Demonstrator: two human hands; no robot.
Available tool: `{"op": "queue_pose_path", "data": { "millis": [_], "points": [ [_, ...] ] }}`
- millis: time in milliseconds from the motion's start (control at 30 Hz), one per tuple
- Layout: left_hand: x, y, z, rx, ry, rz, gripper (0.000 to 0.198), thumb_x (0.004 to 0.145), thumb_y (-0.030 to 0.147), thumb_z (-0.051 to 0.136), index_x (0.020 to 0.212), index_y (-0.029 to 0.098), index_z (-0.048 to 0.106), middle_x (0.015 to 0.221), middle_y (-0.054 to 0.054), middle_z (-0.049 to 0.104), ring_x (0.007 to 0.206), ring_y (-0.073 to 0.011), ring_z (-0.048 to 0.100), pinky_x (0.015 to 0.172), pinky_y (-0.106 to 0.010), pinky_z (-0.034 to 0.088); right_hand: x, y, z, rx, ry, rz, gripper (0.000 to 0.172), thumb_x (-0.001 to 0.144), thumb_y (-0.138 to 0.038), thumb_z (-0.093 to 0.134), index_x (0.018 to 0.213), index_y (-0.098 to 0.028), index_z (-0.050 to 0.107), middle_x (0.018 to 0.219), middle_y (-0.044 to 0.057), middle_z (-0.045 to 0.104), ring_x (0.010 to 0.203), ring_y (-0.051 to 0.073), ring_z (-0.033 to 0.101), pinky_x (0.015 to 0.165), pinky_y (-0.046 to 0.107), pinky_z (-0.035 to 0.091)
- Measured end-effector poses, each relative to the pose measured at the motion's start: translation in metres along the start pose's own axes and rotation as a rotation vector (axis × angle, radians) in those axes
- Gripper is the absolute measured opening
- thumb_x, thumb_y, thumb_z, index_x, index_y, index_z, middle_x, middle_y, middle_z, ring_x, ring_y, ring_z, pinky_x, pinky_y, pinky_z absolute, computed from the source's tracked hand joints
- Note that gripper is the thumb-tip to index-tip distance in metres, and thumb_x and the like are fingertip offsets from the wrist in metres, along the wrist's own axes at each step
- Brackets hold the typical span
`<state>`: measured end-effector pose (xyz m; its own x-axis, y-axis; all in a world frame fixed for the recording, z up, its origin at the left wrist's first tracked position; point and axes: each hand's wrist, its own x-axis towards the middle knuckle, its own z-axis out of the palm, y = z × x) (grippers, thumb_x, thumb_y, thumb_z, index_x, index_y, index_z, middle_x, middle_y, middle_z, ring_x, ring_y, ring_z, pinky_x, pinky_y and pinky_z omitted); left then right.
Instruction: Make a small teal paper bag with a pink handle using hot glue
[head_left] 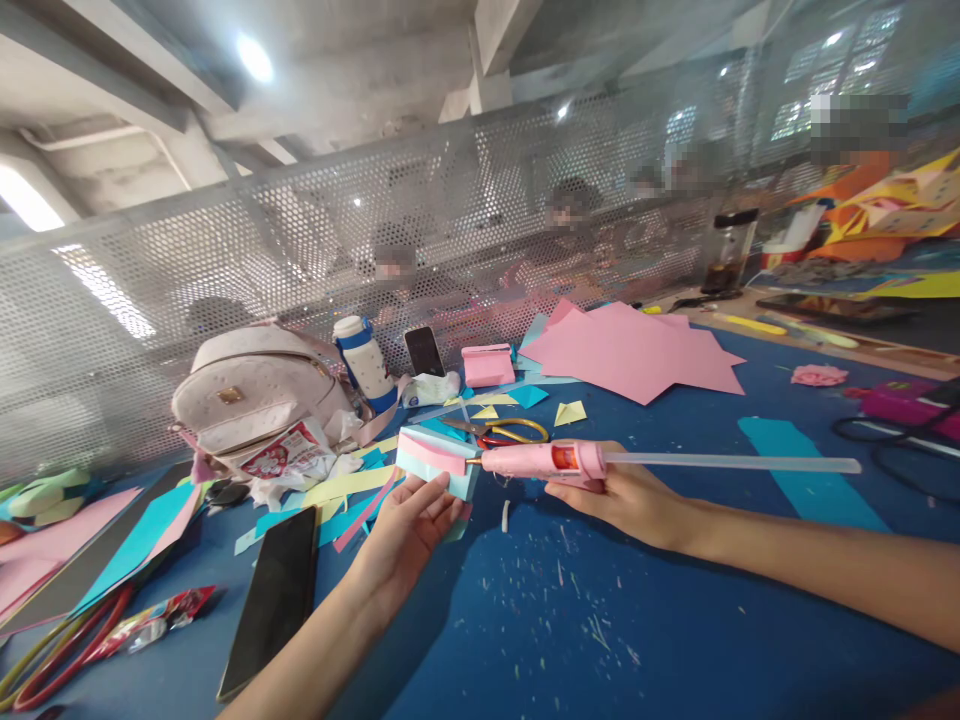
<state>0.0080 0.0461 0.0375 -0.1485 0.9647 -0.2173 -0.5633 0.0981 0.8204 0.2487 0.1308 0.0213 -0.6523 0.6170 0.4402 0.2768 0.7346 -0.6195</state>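
Note:
My left hand (420,515) pinches a small folded paper piece (431,455), light blue with a pink strip across its front. In my right hand (637,500) is a pink hot glue gun (540,461), with a long clear glue stick (735,461) jutting from its back. The gun's metal tip meets or nearly meets the right end of the pink strip. Behind the paper piece lie scissors (517,431) with yellow and red handles. Part of the paper piece is hidden by my left fingers.
A pale backpack (255,385) and a white bottle (364,360) stand at the back left. A black phone (270,600) lies left of my forearm. Pink sheets (637,350) are piled at the back. A perforated metal screen (465,210) borders the blue table (555,640).

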Motion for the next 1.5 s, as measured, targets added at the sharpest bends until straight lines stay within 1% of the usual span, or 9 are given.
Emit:
{"op": "queue_pose_path", "data": {
  "millis": [167, 333, 500, 600, 767, 1033, 1200, 1333, 1500],
  "points": [
    [-0.0005, 0.0005, 0.0009, 0.001, 0.016, -0.003, 0.033, 0.062, 0.014, 0.084, 0.059, 0.015, 0.051, 0.061, 0.001, 0.063, 0.056, -0.0077, 0.062, 0.067, -0.021, 0.057, 0.0001, -0.0012, 0.0001, 0.002, 0.014, 0.001, 0.024, 0.089, -0.040, 0.055, 0.096, -0.019, 0.064, 0.088, 0.003, 0.070, 0.077, 0.017, 0.063, 0.073, 0.027, 0.049],
    [-0.0012, 0.0008, 0.0008, -0.005, -0.003, -0.002, 0.034, 0.063, 0.014, 0.083, 0.056, 0.015, 0.049, 0.052, 0.004, 0.057, 0.052, -0.0067, 0.059, 0.066, -0.020, 0.057, -0.0003, -0.0008, -0.0004, -0.019, 0.001, -0.020, 0.024, 0.088, -0.040, 0.055, 0.096, -0.019, 0.065, 0.096, 0.004, 0.070, 0.085, 0.018, 0.064, 0.079, 0.028, 0.049],
    [0.0006, -0.0003, -0.0008, 0.004, -0.009, -0.003, 0.036, 0.066, 0.014, 0.081, 0.055, 0.015, 0.048, 0.054, 0.003, 0.059, 0.054, -0.0072, 0.060, 0.066, -0.021, 0.057, -0.0005, -0.0017, -0.0008, -0.021, -0.010, -0.030, 0.023, 0.089, -0.039, 0.055, 0.097, -0.020, 0.065, 0.098, 0.004, 0.070, 0.087, 0.018, 0.064, 0.078, 0.027, 0.049],
    [0.0012, -0.0004, -0.0009, -0.011, -0.019, 0.003, 0.032, 0.067, 0.013, 0.081, 0.058, 0.015, 0.050, 0.052, 0.004, 0.058, 0.053, -0.0072, 0.060, 0.067, -0.021, 0.057, -0.0007, -0.0011, -0.0002, -0.027, -0.006, -0.032, 0.024, 0.090, -0.039, 0.054, 0.100, -0.020, 0.064, 0.100, 0.004, 0.070, 0.088, 0.018, 0.064, 0.078, 0.027, 0.049],
    [0.0007, 0.0009, -0.0003, -0.011, -0.008, 0.009, 0.029, 0.066, 0.014, 0.081, 0.059, 0.014, 0.053, 0.052, 0.004, 0.058, 0.052, -0.0072, 0.060, 0.067, -0.021, 0.057, -0.0003, -0.0018, 0.0005, -0.029, 0.009, -0.029, 0.022, 0.088, -0.038, 0.056, 0.096, -0.019, 0.065, 0.095, 0.004, 0.071, 0.082, 0.018, 0.064, 0.073, 0.027, 0.050],
    [-0.0001, 0.0013, 0.0016, -0.007, 0.007, 0.010, 0.035, 0.062, 0.014, 0.084, 0.055, 0.015, 0.050, 0.052, 0.004, 0.056, 0.054, -0.0075, 0.061, 0.065, -0.020, 0.057, -0.0026, -0.0047, -0.0006, -0.077, 0.010, -0.024, 0.021, 0.086, -0.040, 0.057, 0.091, -0.022, 0.066, 0.088, 0.003, 0.070, 0.075, 0.018, 0.063, 0.065, 0.027, 0.050],
    [-0.0006, 0.0017, 0.0036, -0.013, 0.006, 0.011, 0.033, 0.062, 0.014, 0.084, 0.057, 0.014, 0.052, 0.053, 0.004, 0.059, 0.052, -0.0067, 0.060, 0.065, -0.020, 0.057, -0.0042, -0.0042, 0.0004, -0.097, 0.021, 0.000, 0.022, 0.085, -0.041, 0.058, 0.089, -0.021, 0.065, 0.088, 0.003, 0.070, 0.073, 0.017, 0.063, 0.065, 0.025, 0.050],
    [-0.0001, 0.0017, 0.0032, -0.015, 0.035, 0.011, 0.032, 0.060, 0.013, 0.084, 0.059, 0.014, 0.052, 0.061, 0.000, 0.065, 0.055, -0.0084, 0.063, 0.065, -0.021, 0.058, -0.0025, -0.0047, -0.0003, -0.061, 0.009, -0.030, 0.020, 0.086, -0.039, 0.057, 0.089, -0.020, 0.064, 0.086, 0.003, 0.070, 0.071, 0.016, 0.062, 0.066, 0.025, 0.049],
    [0.0002, 0.0016, 0.0031, -0.014, 0.057, 0.009, 0.031, 0.059, 0.012, 0.085, 0.061, 0.014, 0.054, 0.063, 0.000, 0.067, 0.057, -0.0093, 0.064, 0.063, -0.020, 0.057, 0.0004, 0.0006, -0.0009, -0.061, 0.062, -0.036, 0.023, 0.086, -0.039, 0.057, 0.095, -0.020, 0.066, 0.082, 0.002, 0.068, 0.069, 0.016, 0.060, 0.066, 0.026, 0.049]
  ]
}}
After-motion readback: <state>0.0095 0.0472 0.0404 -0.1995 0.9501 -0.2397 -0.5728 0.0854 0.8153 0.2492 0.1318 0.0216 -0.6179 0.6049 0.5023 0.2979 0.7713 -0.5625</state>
